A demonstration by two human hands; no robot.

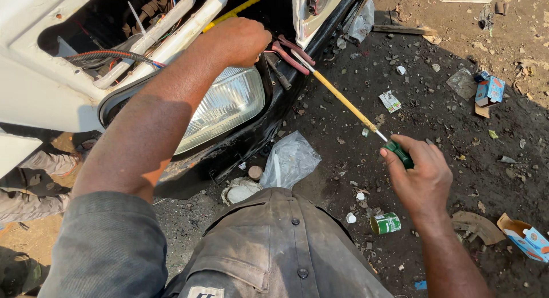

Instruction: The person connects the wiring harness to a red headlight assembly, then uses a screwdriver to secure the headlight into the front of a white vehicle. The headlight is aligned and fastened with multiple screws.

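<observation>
My left hand [237, 42] is closed around red-handled pliers [290, 53] just above the clear headlight [223, 106] of a white vehicle front [34, 75]. My right hand [420, 175] grips the green handle of a long screwdriver [346, 103] with a yellow shaft. The shaft runs up and left, and its tip meets the pliers beside the headlight's upper right corner. Coloured wires [123, 55] show in the opening above the lamp. A black bumper [240, 143] frames the lamp below.
Dark littered dirt [434, 103] lies to the right, with a green tin can [385, 223], blue cardboard boxes [490, 92], a clear plastic bag [290, 159] and paper scraps. Another person's legs [34, 183] show at the left under the vehicle.
</observation>
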